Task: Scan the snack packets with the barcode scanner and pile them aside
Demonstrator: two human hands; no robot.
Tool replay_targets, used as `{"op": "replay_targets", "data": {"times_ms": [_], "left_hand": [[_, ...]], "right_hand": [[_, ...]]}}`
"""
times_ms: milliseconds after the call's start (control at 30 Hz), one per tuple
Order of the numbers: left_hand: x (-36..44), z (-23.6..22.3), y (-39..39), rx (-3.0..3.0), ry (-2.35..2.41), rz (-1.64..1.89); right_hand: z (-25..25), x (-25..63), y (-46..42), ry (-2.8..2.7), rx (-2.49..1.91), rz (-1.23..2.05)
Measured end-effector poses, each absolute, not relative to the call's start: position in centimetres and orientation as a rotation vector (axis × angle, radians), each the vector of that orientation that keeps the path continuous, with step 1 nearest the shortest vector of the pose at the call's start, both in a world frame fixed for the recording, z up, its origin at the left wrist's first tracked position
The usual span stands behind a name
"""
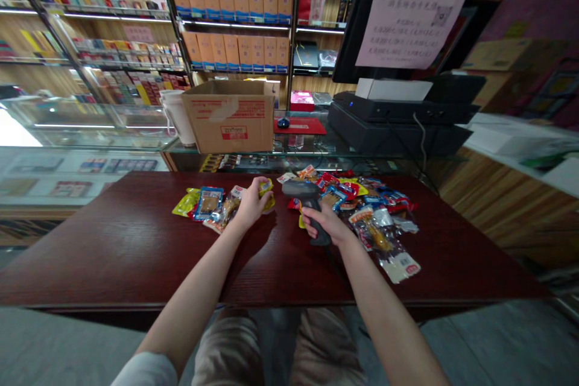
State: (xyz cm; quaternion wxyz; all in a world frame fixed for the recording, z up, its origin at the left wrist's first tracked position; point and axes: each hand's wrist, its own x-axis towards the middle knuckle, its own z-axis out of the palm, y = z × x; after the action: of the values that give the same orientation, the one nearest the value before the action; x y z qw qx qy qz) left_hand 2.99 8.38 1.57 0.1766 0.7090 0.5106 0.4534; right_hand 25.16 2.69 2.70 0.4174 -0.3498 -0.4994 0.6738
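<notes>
My right hand [326, 224] is wrapped round the handle of a dark grey barcode scanner [302, 190], whose head points left. Between the fingers of my left hand [253, 200] is a yellow snack packet [266, 190], just in front of the scanner's head. To the left of that hand lie a few packets: a clear snack packet [227, 208], a blue snack packet [209, 202] and a yellow-green packet [186, 202]. A bigger heap of mixed snack packets [346, 190] spreads behind and right of the scanner. A long clear packet [380, 241] lies nearest me.
The dark red wooden table [149, 259] ends in a front edge close to my legs. Behind it stand an open cardboard box [233, 117], a white cup-like container [181, 117], a computer mouse [283, 123] and a black cash register [384, 114]. Stocked shelves [230, 21] line the back.
</notes>
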Motion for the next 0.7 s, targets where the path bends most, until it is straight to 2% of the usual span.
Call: {"op": "replay_targets", "data": {"times_ms": [700], "left_hand": [[2.87, 0.61, 8.85, 2.12, 1.473, 1.23]], "right_hand": [[3.01, 25.76, 2.65, -1.192, -0.894, 1.721]]}}
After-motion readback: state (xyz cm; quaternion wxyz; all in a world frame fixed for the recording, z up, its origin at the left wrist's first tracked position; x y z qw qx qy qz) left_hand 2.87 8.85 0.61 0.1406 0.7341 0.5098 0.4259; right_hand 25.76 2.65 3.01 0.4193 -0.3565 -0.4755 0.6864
